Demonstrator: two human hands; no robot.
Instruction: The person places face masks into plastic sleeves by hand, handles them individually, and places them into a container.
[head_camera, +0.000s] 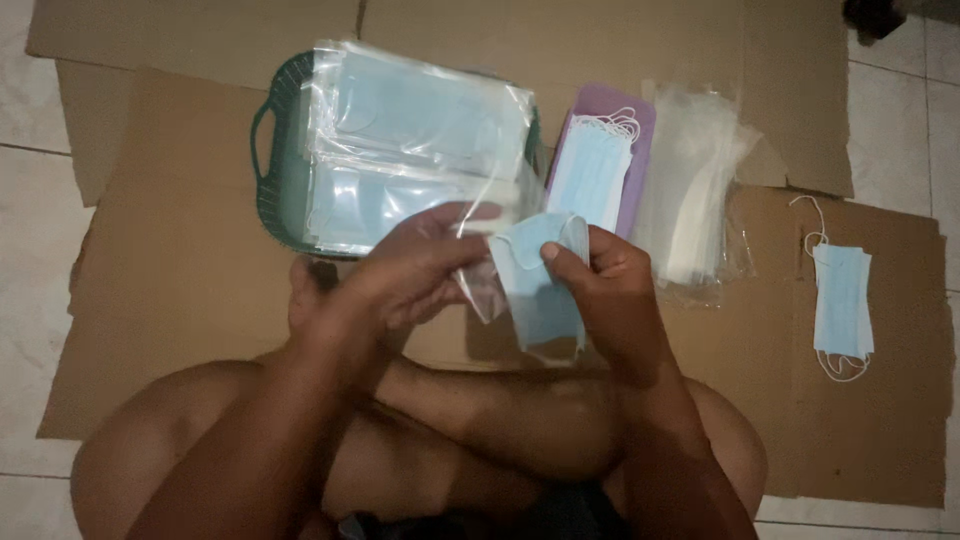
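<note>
You sit by a green plastic basket (268, 170) of bagged masks, a purple tray (640, 125), and flattened brown cardboard (190, 280) over tiled floor (25, 250).

Flattened sheets of brown cardboard (180, 290) cover a pale tiled floor (25, 250); light is dim, perhaps from indoor lamps overhead.

Clear sleeve (480, 285) blurred between the hands – dark object (873, 15) cut off top right

Both forearms are bare, no sleeves, watch or rings on the left hand (415, 270) or right hand (610, 290); legs bare to the knees above the cardboard (180, 280).
</note>
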